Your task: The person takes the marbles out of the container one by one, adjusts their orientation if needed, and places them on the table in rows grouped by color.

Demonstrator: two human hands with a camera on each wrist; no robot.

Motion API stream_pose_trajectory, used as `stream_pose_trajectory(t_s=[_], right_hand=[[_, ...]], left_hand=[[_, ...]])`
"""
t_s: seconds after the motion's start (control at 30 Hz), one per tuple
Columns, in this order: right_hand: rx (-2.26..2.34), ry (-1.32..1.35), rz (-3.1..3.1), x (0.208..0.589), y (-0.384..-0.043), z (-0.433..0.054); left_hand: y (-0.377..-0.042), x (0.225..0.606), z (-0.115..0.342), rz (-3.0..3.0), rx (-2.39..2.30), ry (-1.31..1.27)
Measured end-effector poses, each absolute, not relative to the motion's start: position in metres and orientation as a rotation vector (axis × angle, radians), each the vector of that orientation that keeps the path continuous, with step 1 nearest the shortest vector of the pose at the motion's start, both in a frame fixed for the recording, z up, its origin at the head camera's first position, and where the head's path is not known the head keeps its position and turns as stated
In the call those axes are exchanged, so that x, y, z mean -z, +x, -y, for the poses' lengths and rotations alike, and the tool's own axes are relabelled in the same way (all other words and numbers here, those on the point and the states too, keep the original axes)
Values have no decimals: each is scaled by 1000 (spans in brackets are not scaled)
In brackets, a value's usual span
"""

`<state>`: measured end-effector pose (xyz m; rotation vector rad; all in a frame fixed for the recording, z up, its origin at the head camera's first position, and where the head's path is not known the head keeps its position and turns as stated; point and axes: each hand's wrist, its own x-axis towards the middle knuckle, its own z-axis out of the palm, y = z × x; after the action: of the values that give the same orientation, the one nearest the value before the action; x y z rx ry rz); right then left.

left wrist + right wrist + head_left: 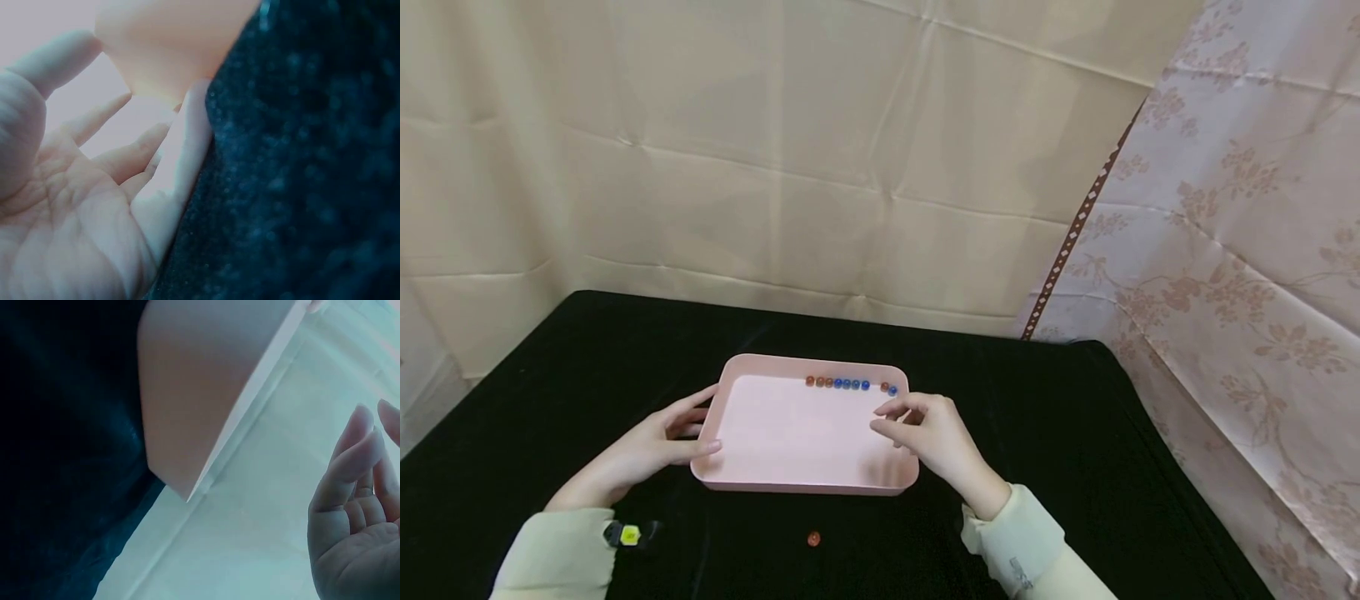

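Observation:
A shallow pink tray (797, 488) lies on the black cloth. My left hand (651, 442) grips its left side, the thumb over the rim and the fingers along the outer wall; the left wrist view shows this hand (81, 187) close up. Along the tray's far wall runs a row of small shiny marbles, three orange marbles (820, 382) followed by several blue marbles (852, 385). After a gap sit an orange marble (884, 387) and a blue marble (892, 390). Over the tray's right side hovers my right hand (932, 429), fingers loosely bent, thumb and forefinger apart, nothing visible between them.
One loose orange marble (814, 539) lies on the black cloth (745, 550) in front of the tray. Behind the table hangs a cream curtain (737, 183), with a floral curtain (1232, 250) to the right.

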<state>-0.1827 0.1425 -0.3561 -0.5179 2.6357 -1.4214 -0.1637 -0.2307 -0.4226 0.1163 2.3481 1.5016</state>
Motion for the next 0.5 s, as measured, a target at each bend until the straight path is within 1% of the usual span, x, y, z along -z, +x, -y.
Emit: stream_pose_trajectory(t_s=[0.3,0.5], right_hand=[[1404,-428,-2719,356,-203,-147],[1413,-395,-2730,353,-209,-150]], left_hand=[[-163,422,231,-2346,-1488,104],[-162,421,230,-2348,-1487,106]])
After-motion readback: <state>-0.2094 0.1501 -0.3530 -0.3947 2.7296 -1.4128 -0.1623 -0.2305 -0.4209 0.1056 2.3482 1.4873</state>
